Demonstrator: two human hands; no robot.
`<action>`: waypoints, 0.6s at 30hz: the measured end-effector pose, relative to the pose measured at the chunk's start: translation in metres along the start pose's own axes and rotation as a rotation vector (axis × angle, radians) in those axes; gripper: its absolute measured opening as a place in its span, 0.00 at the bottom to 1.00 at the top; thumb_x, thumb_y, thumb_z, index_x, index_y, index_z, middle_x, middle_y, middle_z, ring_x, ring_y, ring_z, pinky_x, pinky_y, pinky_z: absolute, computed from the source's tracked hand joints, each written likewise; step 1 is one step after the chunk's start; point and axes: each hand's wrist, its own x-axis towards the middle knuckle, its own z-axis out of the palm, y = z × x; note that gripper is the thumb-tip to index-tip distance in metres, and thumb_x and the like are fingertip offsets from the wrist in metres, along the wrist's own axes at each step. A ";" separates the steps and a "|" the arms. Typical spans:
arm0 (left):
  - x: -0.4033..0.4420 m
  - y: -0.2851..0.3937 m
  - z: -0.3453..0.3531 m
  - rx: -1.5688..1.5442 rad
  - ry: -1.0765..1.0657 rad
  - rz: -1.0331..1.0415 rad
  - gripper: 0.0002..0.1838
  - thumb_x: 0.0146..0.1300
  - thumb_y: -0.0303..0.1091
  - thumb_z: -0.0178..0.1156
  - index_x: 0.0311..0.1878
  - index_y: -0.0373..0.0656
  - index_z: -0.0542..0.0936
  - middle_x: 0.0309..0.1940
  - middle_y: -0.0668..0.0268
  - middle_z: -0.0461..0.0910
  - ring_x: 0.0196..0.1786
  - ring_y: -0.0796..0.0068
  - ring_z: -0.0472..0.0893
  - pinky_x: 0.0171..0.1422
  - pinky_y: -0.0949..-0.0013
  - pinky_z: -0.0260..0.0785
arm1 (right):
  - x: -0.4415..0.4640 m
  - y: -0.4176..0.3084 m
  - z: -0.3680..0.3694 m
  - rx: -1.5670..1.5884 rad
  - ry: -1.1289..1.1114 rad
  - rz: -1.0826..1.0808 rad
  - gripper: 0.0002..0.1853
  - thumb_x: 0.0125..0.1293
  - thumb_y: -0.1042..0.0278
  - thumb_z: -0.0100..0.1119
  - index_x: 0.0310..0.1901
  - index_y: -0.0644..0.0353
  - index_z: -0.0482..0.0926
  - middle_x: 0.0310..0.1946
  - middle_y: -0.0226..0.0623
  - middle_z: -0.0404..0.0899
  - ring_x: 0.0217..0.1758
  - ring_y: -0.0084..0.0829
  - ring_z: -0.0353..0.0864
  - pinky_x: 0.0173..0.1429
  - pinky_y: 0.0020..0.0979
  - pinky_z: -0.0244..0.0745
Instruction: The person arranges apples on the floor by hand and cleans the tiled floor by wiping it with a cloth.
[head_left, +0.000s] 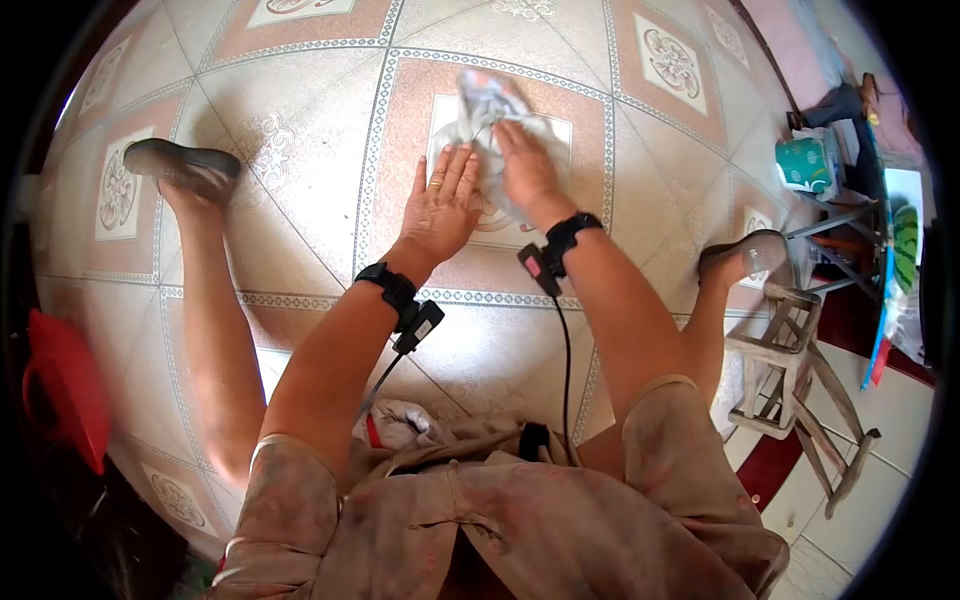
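A pale, crumpled cloth (490, 98) with pinkish and grey patches lies on the patterned tile floor (410, 115), slightly blurred. My right hand (525, 165) presses on the cloth's right part, fingers stretched forward and holding nothing. To its left, my left hand (442, 205) lies flat, palm down, with its fingers spread and a ring on one of them. Its fingertips are at the cloth's lower left edge. Each wrist has a black strap with a small box and a cable.
My bent legs flank the hands, a shoe (185, 168) at the left and another (745, 255) at the right. A wooden stool (770, 345) and a folding table (885, 250) with items stand at the right. A red plastic object (68, 390) is at the far left.
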 end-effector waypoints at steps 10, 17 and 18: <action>-0.172 0.035 -0.021 0.155 -0.231 0.175 0.44 0.59 0.49 0.61 0.70 0.25 0.60 0.67 0.40 0.62 0.69 0.47 0.65 0.70 0.49 0.60 | -0.187 -0.111 -0.013 0.198 -0.152 -0.294 0.31 0.59 0.78 0.55 0.67 0.63 0.67 0.71 0.41 0.63 0.77 0.39 0.56 0.79 0.43 0.49; -0.244 0.024 -0.037 -0.129 -0.400 -0.066 0.22 0.60 0.35 0.61 0.52 0.33 0.69 0.56 0.47 0.71 0.51 0.51 0.81 0.48 0.55 0.77 | -0.218 -0.163 -0.012 0.097 -0.285 -0.615 0.24 0.63 0.74 0.52 0.63 0.59 0.72 0.71 0.38 0.63 0.77 0.35 0.56 0.81 0.40 0.47; -0.246 0.019 -0.031 -0.185 -0.411 -0.201 0.23 0.60 0.36 0.62 0.53 0.34 0.68 0.56 0.47 0.71 0.52 0.51 0.81 0.49 0.55 0.77 | -0.208 -0.164 -0.002 0.191 -0.261 -0.624 0.21 0.65 0.76 0.51 0.60 0.56 0.75 0.72 0.32 0.64 0.77 0.32 0.58 0.82 0.39 0.45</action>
